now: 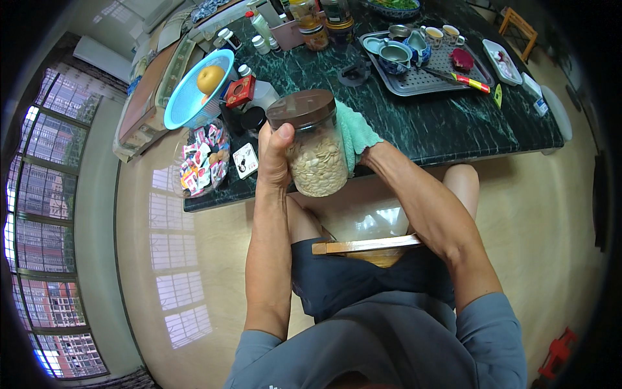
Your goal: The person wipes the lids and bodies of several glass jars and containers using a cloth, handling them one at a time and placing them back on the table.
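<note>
My left hand [276, 153] grips the side of a clear jar [319, 160] of pale flat seeds with a brown lid [301, 108]. The jar is upright, slightly tilted, at the near edge of a dark green marble table [413, 126]. A green cloth [353, 130] lies against the jar's right side, and my right hand [365, 154] is mostly hidden in it, pressing it to the jar. Left of the jar are a black-lidded container [253, 119], a small white printed card or packet [245, 161] and a clear container of wrapped sweets [203, 160].
A blue plastic basket [180, 104] with yellow fruit [210, 79] and a red box [240, 91] stand at left. Behind are bottles and jars [315, 38]. A metal tray [408, 90] at right holds teaware, cups, dragon fruit and a knife [474, 83]. A white foam tray [502, 63] lies beyond.
</note>
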Demonstrator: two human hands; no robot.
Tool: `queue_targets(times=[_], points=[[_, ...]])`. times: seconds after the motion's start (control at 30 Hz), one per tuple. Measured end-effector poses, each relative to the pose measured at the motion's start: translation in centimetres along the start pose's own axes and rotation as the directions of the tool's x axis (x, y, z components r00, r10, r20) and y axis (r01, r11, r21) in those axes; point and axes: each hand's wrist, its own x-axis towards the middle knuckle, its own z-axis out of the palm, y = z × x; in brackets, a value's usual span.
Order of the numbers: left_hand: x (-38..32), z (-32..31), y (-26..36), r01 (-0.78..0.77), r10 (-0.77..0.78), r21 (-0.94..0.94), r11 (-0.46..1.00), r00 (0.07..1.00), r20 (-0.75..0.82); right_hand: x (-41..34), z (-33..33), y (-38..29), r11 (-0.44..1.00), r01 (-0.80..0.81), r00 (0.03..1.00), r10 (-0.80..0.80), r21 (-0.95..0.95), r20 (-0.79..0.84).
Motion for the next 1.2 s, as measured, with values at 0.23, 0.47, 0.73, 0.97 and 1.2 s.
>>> queue_targets(times=[0.23, 0.47, 0.73, 0.97, 1.2], points=[[0.5, -0.2, -0.8, -0.086, 0.099, -0.207, 0.975, 0.993, 0.056, 1.9, -1.6, 1.5, 0.969, -0.162, 0.971, 0.122, 0.189, 0.207], [2.1, -0.6, -1.0, -0.358, 0.336, -0.212, 0.909, 0.932, -0.133, 2.1, -1.3, 2.7, 0.841, -0.287, 0.931, 0.132, 0.458, 0.342], [3.3, -1.0, -1.6, -0.547, 0.557, 0.122, 0.828, 0.783, -0.276, 2.2, -0.7, 3.4, 0.951, -0.081, 0.996, 0.091, 0.298, -0.022], [3.7, -1.8, -0.9, -0.531, 0.645, 0.397, 0.748, 0.721, -0.252, 3.5, -2.9, 3.8, 0.957, 0.201, 0.979, -0.190, -0.207, 0.070], [3.6, -1.4, 0.1, -0.567, 0.606, 0.216, 0.795, 0.727, -0.322, 0.4, 1.1, 2.0, 0.422, 0.515, 0.813, -0.517, -0.746, 0.268]])
